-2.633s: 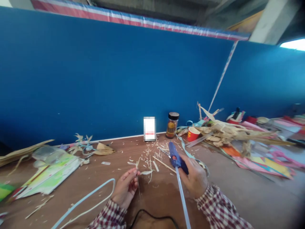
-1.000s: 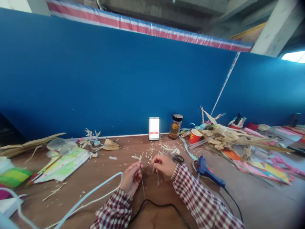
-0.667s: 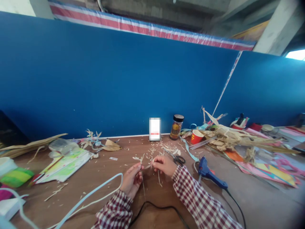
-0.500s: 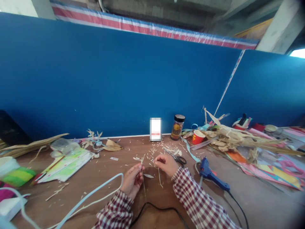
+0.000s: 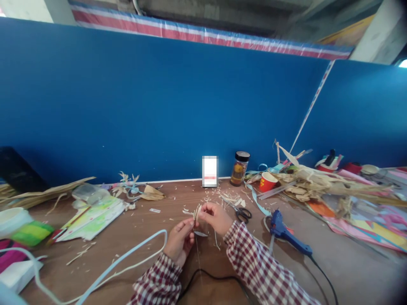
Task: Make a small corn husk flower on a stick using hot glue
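My left hand [image 5: 179, 239] pinches a thin wire stem [image 5: 197, 250] that runs down toward me, with small pale straw leaves [image 5: 195, 211] at its top. My right hand [image 5: 215, 217] is closed in a pinch right at those leaves, touching the top of the stem. A loose straw leaf [image 5: 201, 234] lies on the brown table [image 5: 143, 237] between my hands. Both wrists wear red checked sleeves.
A blue glue gun [image 5: 286, 233] with a black cord lies to the right, scissors [image 5: 242, 212] just beyond my right hand. A jar [image 5: 240, 168], a red paper cup [image 5: 267, 181] and a heap of dried husks [image 5: 321, 182] stand further right. Coloured paper [image 5: 92, 218] and a pale blue strip [image 5: 121, 262] lie left.
My right hand put the glue gun down on the right, came back to the stem, picked at straw pieces, and now pinches the leaves at the stem's top. The camera shifted slightly.
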Demonstrator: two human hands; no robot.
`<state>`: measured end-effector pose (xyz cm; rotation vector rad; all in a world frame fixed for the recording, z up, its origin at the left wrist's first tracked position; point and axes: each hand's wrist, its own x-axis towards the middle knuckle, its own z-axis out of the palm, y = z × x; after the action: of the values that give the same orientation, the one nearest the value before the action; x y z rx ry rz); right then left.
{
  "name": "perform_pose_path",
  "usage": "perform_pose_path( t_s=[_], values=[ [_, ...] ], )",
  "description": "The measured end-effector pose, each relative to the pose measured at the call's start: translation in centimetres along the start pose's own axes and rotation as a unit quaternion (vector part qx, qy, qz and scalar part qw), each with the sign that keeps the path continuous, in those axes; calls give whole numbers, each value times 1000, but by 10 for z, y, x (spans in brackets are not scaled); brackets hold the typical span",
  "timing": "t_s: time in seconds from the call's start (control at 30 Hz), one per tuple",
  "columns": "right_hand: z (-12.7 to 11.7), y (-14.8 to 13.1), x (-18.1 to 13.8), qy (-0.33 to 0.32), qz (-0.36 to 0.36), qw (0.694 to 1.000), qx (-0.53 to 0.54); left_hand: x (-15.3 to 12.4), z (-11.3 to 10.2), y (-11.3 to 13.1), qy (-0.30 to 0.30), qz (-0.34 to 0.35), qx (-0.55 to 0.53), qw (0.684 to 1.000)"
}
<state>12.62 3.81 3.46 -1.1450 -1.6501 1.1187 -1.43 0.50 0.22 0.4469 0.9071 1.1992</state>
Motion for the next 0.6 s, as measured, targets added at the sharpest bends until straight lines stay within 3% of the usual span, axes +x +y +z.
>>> perform_pose_path(
  t_s=[0.27,0.47,0.6],
  values=[
    [2,-2,0,2,45,999,-19,-4,6,3,-19,-23,-6,1000],
    [5,3,0,39,53,997,-47,-5,7,2,-3,-19,3,1000],
    [5,2,-1,28,64,995,-69,-4,7,0,3,-9,31,999]
  ],
)
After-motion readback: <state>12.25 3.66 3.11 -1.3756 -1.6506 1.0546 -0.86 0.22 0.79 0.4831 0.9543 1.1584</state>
